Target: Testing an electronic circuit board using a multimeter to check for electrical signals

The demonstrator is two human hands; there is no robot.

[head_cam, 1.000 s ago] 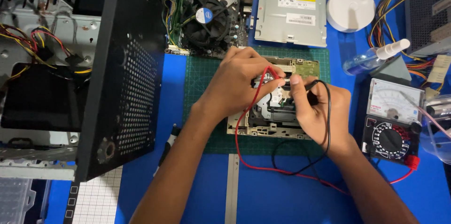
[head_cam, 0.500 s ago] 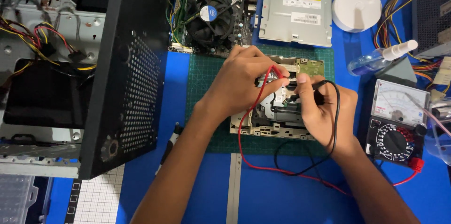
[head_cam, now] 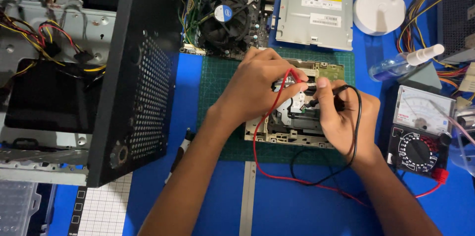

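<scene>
Red and black probes on an opened disc drive, mid-test.
L hand [head_cam: 257, 87] pinches the red probe [head_cam: 297, 75], R hand [head_cam: 341, 117] pinches the black probe [head_cam: 324, 97]; both tips sit on the drive [head_cam: 292, 117], centre of the green mat [head_cam: 217, 82] on the counter. Looks like a contact check; next needs steady tips, eyes on the meter [head_cam: 420, 132]. Tight: PC case [head_cam: 133, 92] left, meter close right, front free.
</scene>
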